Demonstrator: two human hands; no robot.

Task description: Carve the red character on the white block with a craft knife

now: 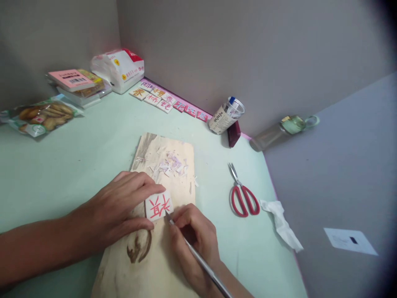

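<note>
The left hand [125, 205] grips a white block [150, 215] by opposite edges, forefinger on the far side, thumb on the near side. The block lies on the wooden board [164, 260], between the hands. The right hand [198, 234] holds a metal knife [203, 265] pen-fashion, its tip at the block's right portion.

Caution: the blade points toward the left forefinger. Excess force or a loosened grip could let it skid into the fingers, or mar the red character [154, 208].

Clearance: the right hand overlaps the board's right edge; an uneven rest could unsteady the stroke. Shavings [172, 163] lie ahead of both hands. Bench [223, 231] surface separates the right hand from the scissors [243, 196]; a wide rightward sweep could strike them.
</note>
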